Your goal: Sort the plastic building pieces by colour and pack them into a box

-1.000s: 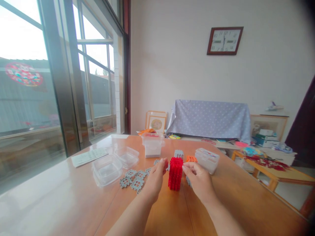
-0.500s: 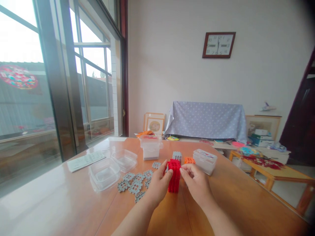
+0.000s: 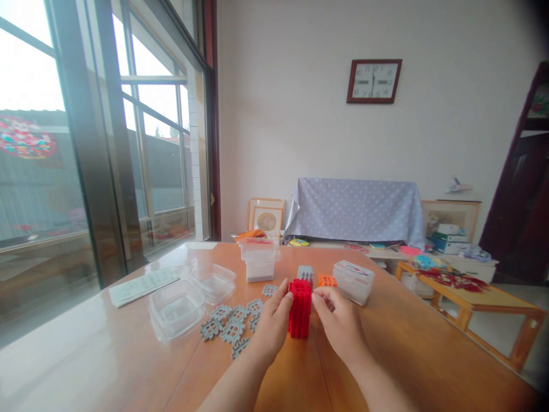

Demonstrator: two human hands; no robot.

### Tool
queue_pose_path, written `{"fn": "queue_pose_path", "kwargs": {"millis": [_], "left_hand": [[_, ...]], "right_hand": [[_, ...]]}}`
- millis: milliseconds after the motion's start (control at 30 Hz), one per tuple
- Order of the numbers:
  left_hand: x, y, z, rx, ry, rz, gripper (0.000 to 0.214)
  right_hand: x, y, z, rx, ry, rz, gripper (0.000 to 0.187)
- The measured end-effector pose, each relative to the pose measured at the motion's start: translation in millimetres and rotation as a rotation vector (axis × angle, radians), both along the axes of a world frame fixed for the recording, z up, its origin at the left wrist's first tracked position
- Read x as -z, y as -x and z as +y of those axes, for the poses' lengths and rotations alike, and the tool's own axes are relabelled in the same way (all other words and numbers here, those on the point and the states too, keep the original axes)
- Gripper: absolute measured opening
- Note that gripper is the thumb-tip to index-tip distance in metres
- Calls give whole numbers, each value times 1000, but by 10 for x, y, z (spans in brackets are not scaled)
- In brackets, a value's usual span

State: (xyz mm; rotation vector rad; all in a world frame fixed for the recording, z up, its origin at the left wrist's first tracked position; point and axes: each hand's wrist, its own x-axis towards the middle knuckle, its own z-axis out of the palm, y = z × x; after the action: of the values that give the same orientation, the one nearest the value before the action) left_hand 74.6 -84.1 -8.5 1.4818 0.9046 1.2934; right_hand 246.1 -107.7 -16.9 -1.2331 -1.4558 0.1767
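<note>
A red block tower [image 3: 299, 308] built of interlocking plastic tiles stands upright on the wooden table [image 3: 128, 366]. My left hand [image 3: 270, 326] presses against its left side, thumb up near the top edge. My right hand [image 3: 338, 320] touches its right side with the fingers curled in a pinch at the top. Several loose grey tiles [image 3: 231, 329] lie just left of my left hand. A small grey block [image 3: 305, 272] and an orange block [image 3: 327, 280] stand right behind the tower.
Two open clear tubs [image 3: 178, 306] and a paper sheet [image 3: 141, 284] lie at the left. A lidded white tub [image 3: 258, 260] stands behind, another clear lidded box [image 3: 354, 280] at the right. A low wooden table [image 3: 472, 297] stands beyond the right edge.
Both hands have closed in on the red tower from either side and now touch it. The camera view has shifted slightly to the right.
</note>
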Motion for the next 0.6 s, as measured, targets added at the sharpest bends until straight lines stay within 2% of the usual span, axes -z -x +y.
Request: {"fn": "queue_pose_path", "kwargs": {"millis": [600], "left_hand": [[4,-75,15,-12,-29,-30,59]], "right_hand": [[78,14,28,14,-9,-23,24]]}}
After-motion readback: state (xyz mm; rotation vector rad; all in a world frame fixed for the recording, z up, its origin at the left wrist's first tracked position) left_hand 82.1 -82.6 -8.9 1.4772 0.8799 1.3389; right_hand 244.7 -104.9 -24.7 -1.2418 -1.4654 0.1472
